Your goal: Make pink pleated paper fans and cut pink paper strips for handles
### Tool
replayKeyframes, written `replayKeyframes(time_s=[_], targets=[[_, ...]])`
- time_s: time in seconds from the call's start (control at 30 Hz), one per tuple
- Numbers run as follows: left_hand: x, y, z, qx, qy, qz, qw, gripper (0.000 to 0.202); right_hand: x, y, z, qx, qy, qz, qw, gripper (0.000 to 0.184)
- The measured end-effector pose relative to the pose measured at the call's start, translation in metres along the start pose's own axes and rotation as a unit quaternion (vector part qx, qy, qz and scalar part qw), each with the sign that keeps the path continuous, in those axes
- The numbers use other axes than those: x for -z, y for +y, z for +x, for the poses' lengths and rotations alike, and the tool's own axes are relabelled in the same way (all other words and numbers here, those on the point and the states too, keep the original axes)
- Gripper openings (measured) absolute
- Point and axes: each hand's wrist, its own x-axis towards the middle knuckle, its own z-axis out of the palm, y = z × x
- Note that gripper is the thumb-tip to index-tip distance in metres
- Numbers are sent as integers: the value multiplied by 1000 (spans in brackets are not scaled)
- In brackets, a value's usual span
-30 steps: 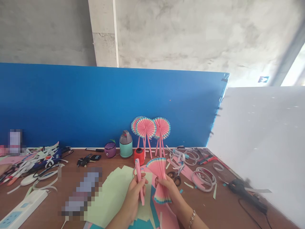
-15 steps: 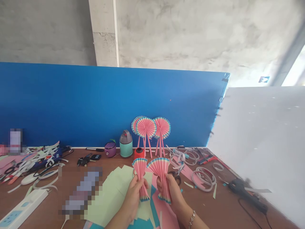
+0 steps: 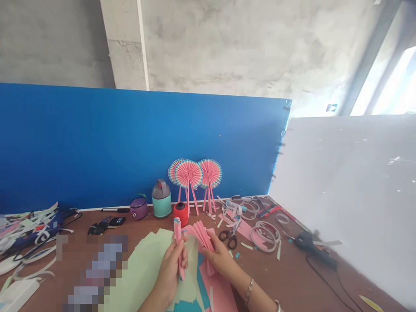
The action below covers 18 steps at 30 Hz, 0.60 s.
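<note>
My left hand is closed round a pleated pink paper strip, pressed into a narrow upright bundle with a blue-edged top end. In my right hand is a second pleated pink paper, its folds loosely spread and leaning left. The two papers are apart. Beneath both hands lie pale green sheets, along with pink paper and some blue paper. Round pink paper fans on folded stick legs lean against the blue partition behind my hands.
Scissors, tape rolls and paper scraps lie to the right, with a glue gun beyond. A red container, teal pot and purple pot stand at the back. Keys and cut strips are on the left.
The left pleated paper has been squeezed from a flared shape into a narrow bundle. The right one now tilts left with its folds facing differently. The view has shifted to the right.
</note>
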Motion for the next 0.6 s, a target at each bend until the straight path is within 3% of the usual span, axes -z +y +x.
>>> replayKeyframes(time_s=[0.2, 0.4, 0.5, 0.6], targets=[[-2, 3, -3, 25, 0, 20, 999, 43, 3, -12, -7, 22, -9, -132, 991, 67], [-3, 4, -4, 25, -11, 42, 999, 42, 4, -16, -9, 31, -42, -91, 994, 59], [-3, 2, -3, 29, -9, 42, 999, 43, 7, -17, -5, 44, -2, -119, 992, 51], [-1, 1, -1, 41, -1, 39, 998, 46, 19, -17, 5, 34, 88, -244, 965, 41]])
